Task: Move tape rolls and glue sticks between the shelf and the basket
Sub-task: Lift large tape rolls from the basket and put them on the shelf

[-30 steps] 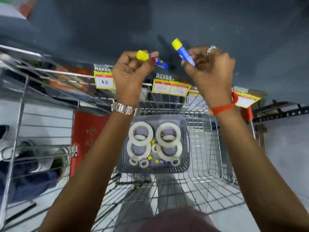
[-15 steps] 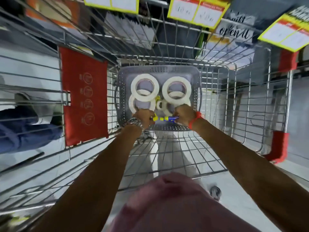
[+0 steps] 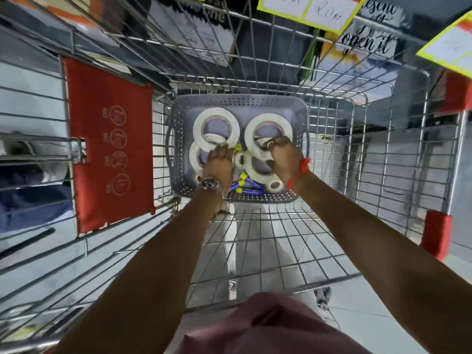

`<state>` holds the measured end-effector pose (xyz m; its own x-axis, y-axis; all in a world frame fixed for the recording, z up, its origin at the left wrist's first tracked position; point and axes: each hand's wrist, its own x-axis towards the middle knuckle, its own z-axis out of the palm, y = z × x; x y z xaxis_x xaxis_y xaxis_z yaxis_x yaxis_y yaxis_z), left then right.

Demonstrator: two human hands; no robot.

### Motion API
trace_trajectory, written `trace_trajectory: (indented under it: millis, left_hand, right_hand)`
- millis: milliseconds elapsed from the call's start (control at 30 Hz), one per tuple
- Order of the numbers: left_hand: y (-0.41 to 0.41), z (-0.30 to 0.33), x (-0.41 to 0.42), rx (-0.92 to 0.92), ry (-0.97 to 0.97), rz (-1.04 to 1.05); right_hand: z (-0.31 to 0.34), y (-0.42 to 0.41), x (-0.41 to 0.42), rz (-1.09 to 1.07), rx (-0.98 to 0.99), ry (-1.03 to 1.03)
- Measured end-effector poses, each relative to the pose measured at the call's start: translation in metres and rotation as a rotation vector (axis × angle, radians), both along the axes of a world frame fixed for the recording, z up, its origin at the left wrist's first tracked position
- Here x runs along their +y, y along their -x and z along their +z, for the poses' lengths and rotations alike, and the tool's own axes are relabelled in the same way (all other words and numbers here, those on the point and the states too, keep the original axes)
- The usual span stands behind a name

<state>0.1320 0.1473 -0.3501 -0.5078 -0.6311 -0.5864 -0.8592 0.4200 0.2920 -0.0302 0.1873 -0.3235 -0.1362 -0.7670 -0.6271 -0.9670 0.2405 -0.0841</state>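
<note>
A grey perforated basket (image 3: 237, 98) sits in a wire shopping cart (image 3: 270, 254). It holds several white tape rolls, with two large ones (image 3: 216, 116) (image 3: 268, 121) at the far side and a small one (image 3: 275, 185) near the front. Blue glue sticks with yellow caps (image 3: 249, 191) lie loose at the near end. My left hand (image 3: 219, 166) is down in the basket, fingers curled on a tape roll (image 3: 211, 138) under the left large roll. The fingers of my right hand (image 3: 282, 158) are closed on a tape roll (image 3: 263, 143) inside the right large one.
A red child-seat flap (image 3: 109, 149) hangs on the cart's left side. Yellow price tags (image 3: 307, 8) and a wire shelf with notebooks (image 3: 194, 34) sit above the cart's far end. Red corner bumpers (image 3: 435, 235) mark the cart's right side.
A second ago both hands held glue sticks up at the shelf. They dropped into the basket, the glue sticks now lie at its near end, and both hands have shifted forward onto tape rolls.
</note>
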Motion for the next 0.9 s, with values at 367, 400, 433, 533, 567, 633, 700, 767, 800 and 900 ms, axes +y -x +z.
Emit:
trace_trajectory:
  millis: [367,400,433,533,567,633,700,767,800,900]
  left_hand:
    - [0.004,-0.042,-0.03,-0.029,0.085,-0.082]
    - [0.004,-0.041,-0.031,-0.023,0.063,-0.065]
    - [0.004,-0.041,-0.032,-0.027,0.045,-0.047]
    - [0.004,-0.036,-0.033,-0.038,0.009,-0.012]
    - [0.003,-0.033,-0.033,-0.039,-0.006,-0.008]
    - [0.002,-0.024,-0.033,-0.043,-0.011,-0.014]
    - [-0.001,-0.015,-0.031,-0.033,-0.016,-0.007]
    - [-0.005,-0.003,-0.028,-0.004,-0.012,0.001]
    - [-0.007,0.003,-0.026,0.005,-0.002,0.002]
    - [-0.013,0.022,-0.019,0.022,0.006,-0.026]
  right_hand:
    - [-0.018,-0.014,-0.007,0.031,0.161,0.035]
    - [-0.022,-0.015,-0.004,0.038,0.098,-0.005]
    - [-0.024,-0.015,-0.002,0.068,0.051,-0.027]
    - [-0.024,-0.012,-0.011,0.084,0.067,0.001]
    - [-0.031,-0.012,-0.008,0.08,0.073,-0.041]
    - [-0.062,-0.009,0.011,0.102,0.051,-0.128]
    - [-0.101,-0.002,0.035,0.127,0.081,-0.255]
    - [-0.087,-0.003,0.039,-0.033,0.0,-0.271]
    - [-0.062,-0.009,0.032,-0.115,-0.021,-0.179]
    - [0.013,-0.02,0.002,-0.151,-0.095,0.101]
